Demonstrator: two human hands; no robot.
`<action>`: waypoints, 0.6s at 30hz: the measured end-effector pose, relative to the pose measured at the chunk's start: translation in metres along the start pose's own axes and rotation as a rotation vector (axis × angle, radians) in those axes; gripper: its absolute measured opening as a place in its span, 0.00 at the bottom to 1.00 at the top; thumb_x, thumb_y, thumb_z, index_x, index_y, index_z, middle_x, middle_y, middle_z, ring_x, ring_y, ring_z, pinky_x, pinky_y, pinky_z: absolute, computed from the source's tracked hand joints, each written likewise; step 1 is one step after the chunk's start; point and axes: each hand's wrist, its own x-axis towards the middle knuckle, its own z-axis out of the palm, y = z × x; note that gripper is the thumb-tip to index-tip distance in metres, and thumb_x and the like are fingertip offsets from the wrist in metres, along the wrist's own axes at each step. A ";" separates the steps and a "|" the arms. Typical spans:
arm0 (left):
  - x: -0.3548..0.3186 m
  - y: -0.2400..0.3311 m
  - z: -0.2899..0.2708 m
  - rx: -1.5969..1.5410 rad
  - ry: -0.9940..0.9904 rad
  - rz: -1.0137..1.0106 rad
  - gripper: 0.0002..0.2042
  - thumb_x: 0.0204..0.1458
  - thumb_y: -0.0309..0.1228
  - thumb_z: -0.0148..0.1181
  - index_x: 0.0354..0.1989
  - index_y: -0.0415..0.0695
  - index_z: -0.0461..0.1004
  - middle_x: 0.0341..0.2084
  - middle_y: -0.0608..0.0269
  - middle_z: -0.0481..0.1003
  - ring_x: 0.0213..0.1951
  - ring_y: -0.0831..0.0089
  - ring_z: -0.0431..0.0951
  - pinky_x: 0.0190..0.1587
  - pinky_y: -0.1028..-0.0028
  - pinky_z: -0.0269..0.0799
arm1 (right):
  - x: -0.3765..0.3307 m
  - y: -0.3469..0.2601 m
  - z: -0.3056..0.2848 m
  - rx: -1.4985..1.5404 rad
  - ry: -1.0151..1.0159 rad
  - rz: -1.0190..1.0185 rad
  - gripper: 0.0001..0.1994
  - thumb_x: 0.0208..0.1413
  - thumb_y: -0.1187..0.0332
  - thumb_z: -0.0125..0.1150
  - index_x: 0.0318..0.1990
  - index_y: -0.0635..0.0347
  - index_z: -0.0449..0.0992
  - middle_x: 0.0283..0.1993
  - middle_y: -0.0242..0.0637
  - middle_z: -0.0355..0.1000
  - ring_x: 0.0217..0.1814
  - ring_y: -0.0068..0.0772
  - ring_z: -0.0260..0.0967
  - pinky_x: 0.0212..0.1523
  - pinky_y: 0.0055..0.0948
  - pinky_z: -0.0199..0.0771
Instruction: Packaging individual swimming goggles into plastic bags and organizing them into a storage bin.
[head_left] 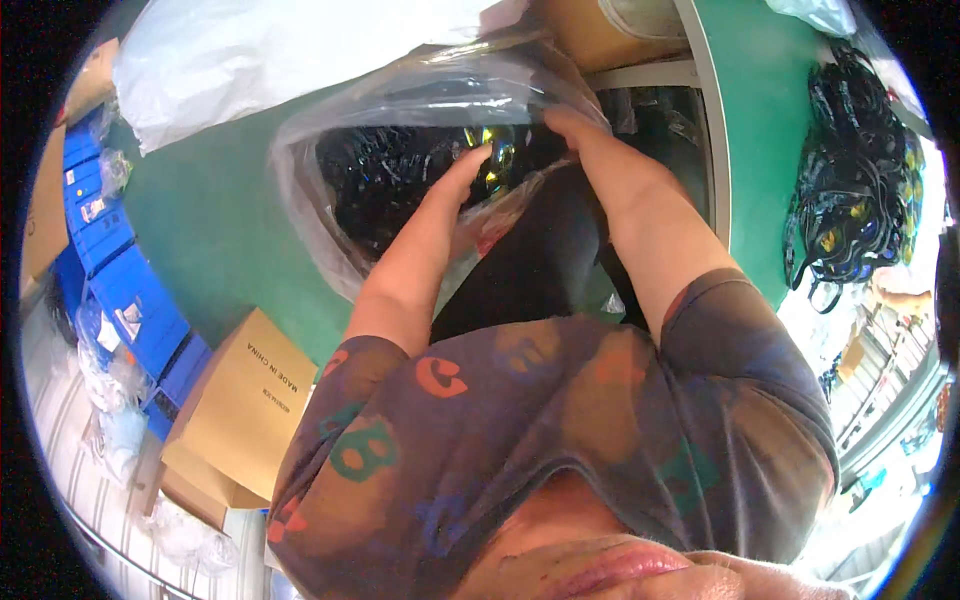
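A large clear plastic bag point(300, 190) lies open in front of me, filled with a dark mass of black straps point(375, 180). Shiny goggles point(497, 165) with yellow mirrored lenses show at its right part. My left hand point(468, 170) reaches into the bag and is closed at the goggles, thumb on top, the other fingers mostly hidden. At the bag's right side my right hand point(577, 128) is closed around something dark that I cannot make out. Part of its fingers is covered by black material and plastic film.
A pile of black-strapped goggles point(855, 180) lies at the right on the green surface point(765, 110). White plastic sheeting point(260, 60) covers the far left. Blue bins point(125, 290) line the left side, near an open cardboard box point(245, 400). A pale frame edge point(712, 110) runs right of the bag.
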 end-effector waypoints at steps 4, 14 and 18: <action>-0.009 -0.009 -0.013 -0.215 -0.081 0.107 0.32 0.51 0.48 0.64 0.61 0.44 0.71 0.55 0.58 0.75 0.58 0.62 0.72 0.61 0.61 0.63 | -0.079 -0.083 -0.031 -0.096 -0.096 0.004 0.28 0.55 0.43 0.58 0.55 0.52 0.78 0.38 0.36 0.75 0.32 0.34 0.68 0.31 0.40 0.67; -0.146 0.031 -0.027 -0.265 -0.022 0.372 0.18 0.60 0.46 0.54 0.50 0.47 0.78 0.41 0.66 0.80 0.43 0.70 0.80 0.49 0.67 0.75 | -0.148 -0.141 0.000 0.253 -0.243 -0.100 0.28 0.66 0.48 0.45 0.63 0.59 0.71 0.62 0.39 0.71 0.59 0.36 0.69 0.56 0.43 0.69; -0.233 0.038 -0.021 -0.493 -0.145 0.552 0.20 0.62 0.42 0.53 0.54 0.41 0.74 0.49 0.60 0.78 0.50 0.66 0.78 0.55 0.64 0.73 | -0.206 -0.173 -0.003 0.226 -0.364 -0.339 0.22 0.66 0.55 0.45 0.54 0.61 0.78 0.50 0.34 0.78 0.47 0.32 0.73 0.49 0.39 0.71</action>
